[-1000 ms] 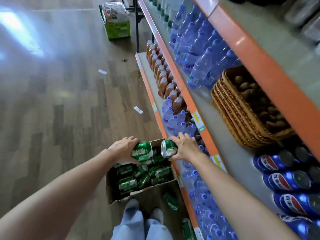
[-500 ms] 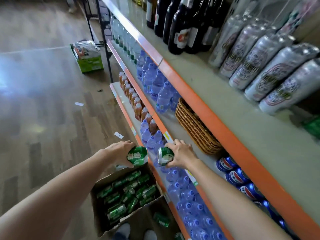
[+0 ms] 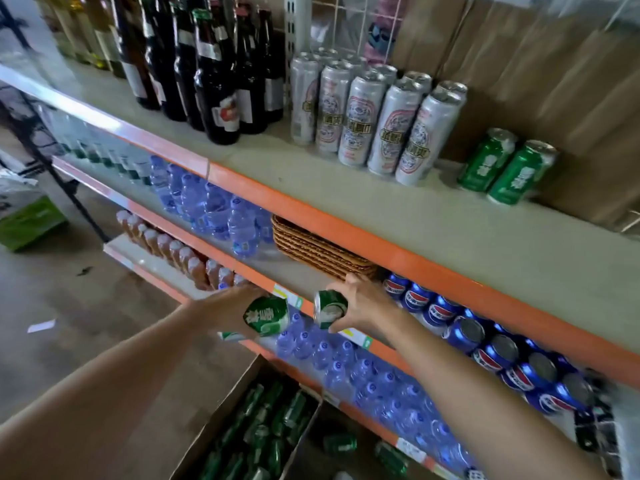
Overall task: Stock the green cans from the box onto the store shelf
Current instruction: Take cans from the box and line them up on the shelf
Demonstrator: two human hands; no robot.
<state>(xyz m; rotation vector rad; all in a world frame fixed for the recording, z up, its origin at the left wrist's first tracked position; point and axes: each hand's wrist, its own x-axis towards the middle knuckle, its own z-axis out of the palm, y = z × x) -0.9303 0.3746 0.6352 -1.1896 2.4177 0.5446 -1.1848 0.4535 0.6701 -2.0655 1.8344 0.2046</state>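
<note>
Lifting two cans up from the box, the person has them level with the edge of the middle shelf in the head view. The left hand (image 3: 232, 306) curls round one green can (image 3: 267, 315), held on its side with the label facing up. The right hand (image 3: 364, 303) grips a second green can (image 3: 329, 309), its top turned toward the camera.

A second ago both hands were at the rim of the box (image 3: 221, 407), and half a second ago just above it. Since then they have come up and forward. The camera has tilted up too, so the top shelf (image 3: 346, 192) now fills the view.

A pair of green cans (image 3: 505, 168) of the same kind already stands upright at the back of that shelf, just right of the tall silver cans (image 3: 367, 116). There is bare shelf in front of the pair.

That looks like the spot being stocked. I judge the carry about halfway up, with turning each can upright and setting it by the pair still to come. Many more cans (image 3: 266, 427) lie in the box and loose cans (image 3: 340, 443) lie beside it, so the job is far from done.
</note>
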